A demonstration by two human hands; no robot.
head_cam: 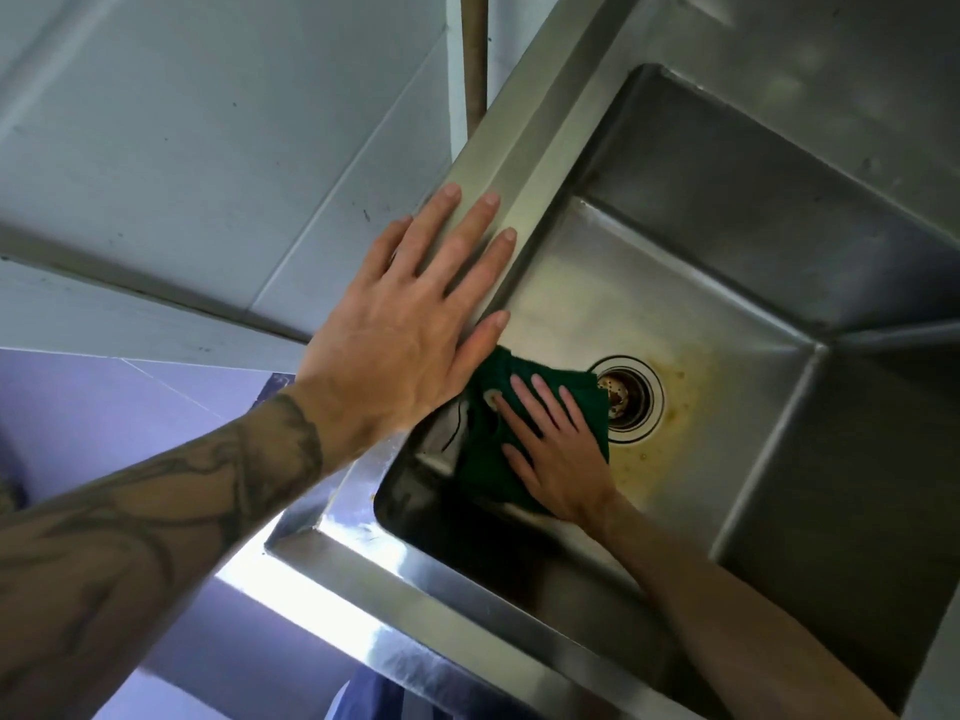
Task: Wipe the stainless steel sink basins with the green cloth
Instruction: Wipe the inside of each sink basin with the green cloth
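The right hand [558,454] presses the green cloth [480,472] with straight fingers at 9 o'clock of the drain [626,393], the left hand [410,330] lies flat on the rim [519,163], and the yellow stains [691,402] at 4 o'clock look not yet wiped.

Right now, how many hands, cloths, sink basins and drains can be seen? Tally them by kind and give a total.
Hands: 2 (left hand, right hand)
Green cloth: 1
Sink basin: 1
Drain: 1
Total: 5
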